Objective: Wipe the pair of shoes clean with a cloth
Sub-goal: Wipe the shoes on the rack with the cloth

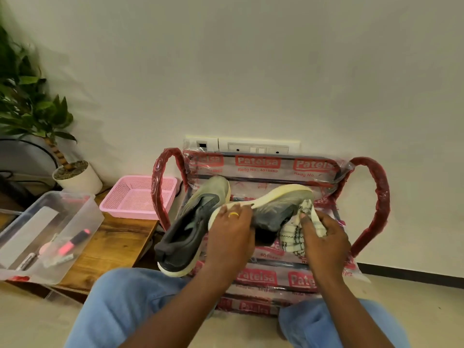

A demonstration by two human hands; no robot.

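Plastic-wrapped bench [258,275] against white wall [251,71], 1 sneaker [190,222] on it. Gripping 2nd sneaker [273,197] by sole: left hand [231,232]. Clenched right hand [324,234] presses checked cloth [291,234] against it.

Two shoes: flat shoe [190,222], tilted shoe [273,209]. One checked cloth [292,238]. Two hands: left hand [231,234], right hand [325,238]. One yellow ring [233,214]. One pink basket [130,213]. One clear box [65,195], one pink highlighter [75,241] inside. One potted plant [77,178]. One wooden surface [113,247]. One plastic-wrapped rack [258,162] with two red looped handles [374,204]. Two wall plates [258,146].
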